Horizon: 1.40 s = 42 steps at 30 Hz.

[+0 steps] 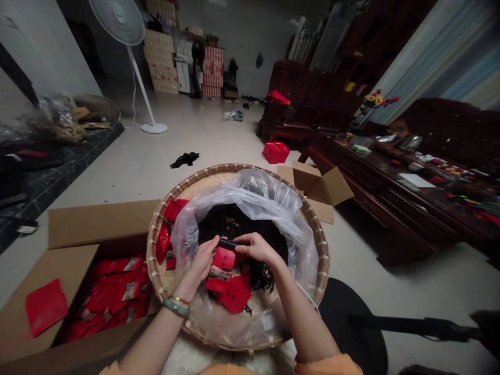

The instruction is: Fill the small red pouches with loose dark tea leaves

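Note:
A round woven basket tray point(321, 245) lies in front of me, with a clear plastic bag point(258, 200) of dark loose tea leaves point(230, 221) spread open in it. My left hand point(203, 259) pinches a small red packet point(223, 259) by its side. My right hand point(254, 247) is closed on a thin black tool point(229, 243) held at the packet's top edge. More red packets point(233, 294) lie under my hands, and others point(169, 214) rest on the tray's left side.
An open cardboard box point(74, 229) at the left holds many red packets point(111, 297). A smaller open box point(318, 185) sits behind the tray. A dark wooden table point(390, 192) runs along the right, and a standing fan point(128, 31) is at the back left.

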Motion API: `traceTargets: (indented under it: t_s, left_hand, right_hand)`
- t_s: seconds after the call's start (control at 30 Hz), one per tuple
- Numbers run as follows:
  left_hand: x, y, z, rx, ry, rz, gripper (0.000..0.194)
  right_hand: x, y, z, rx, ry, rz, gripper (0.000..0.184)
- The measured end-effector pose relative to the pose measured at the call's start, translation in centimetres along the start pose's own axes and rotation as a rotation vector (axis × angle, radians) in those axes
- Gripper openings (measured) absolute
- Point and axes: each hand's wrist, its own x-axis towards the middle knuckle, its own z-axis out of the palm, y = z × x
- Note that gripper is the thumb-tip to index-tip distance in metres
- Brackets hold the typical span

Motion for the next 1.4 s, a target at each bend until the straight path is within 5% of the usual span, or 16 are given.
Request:
traceTargets:
  t_s: [1.2, 1.4]
  left_hand:
    - [-0.08, 0.03, 0.01, 0.002, 0.037, -0.005, 0.04]
    - [-0.55, -0.01, 0.13, 0.145, -0.112, -0.061, 0.043]
  right_hand:
    - [-0.12, 0.23, 0.3, 0.086, -0.018, 0.016, 0.033]
    - [0.06, 0.59, 0.2, -0.005, 0.103, 0.009, 0.03]
